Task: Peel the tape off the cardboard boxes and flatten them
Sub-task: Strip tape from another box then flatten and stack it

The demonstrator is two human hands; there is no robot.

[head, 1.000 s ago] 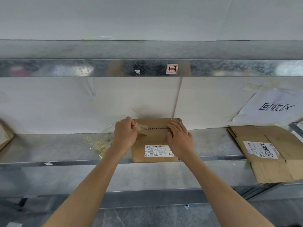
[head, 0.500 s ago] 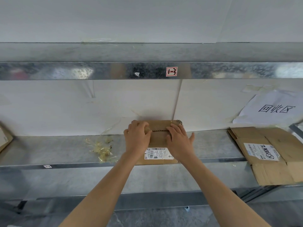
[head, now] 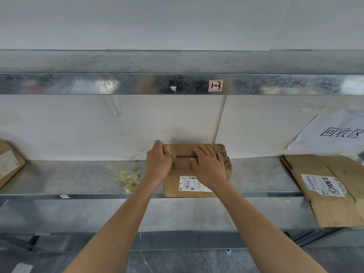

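Nearest us, two bare forearms reach up from the bottom edge to a small cardboard box (head: 197, 151) that sits on the metal shelf (head: 69, 180), with its front edge at the shelf's front lip. The left hand (head: 158, 166) is curled, its fingers and thumb pinching a yellowish strip of tape (head: 170, 151) at the box's upper left corner. The right hand (head: 208, 167) lies flat on the box top with its fingers fairly straight and spread, pressing down and gripping nothing. A seam (head: 185, 156) runs between the two hands. A white shipping label (head: 190, 184) shows on the box's near part, just below the right hand. Left of the box, a crumpled pile of tape scraps (head: 128, 177) lies on the shelf. Far right, flattened cardboard (head: 331, 174) overhangs the lip. Another box (head: 7, 166) is cut off at the left edge. Behind, a paper sign (head: 334, 133) hangs on the white back panel. Above, we see the upper shelf's front edge with a red label (head: 215, 85).
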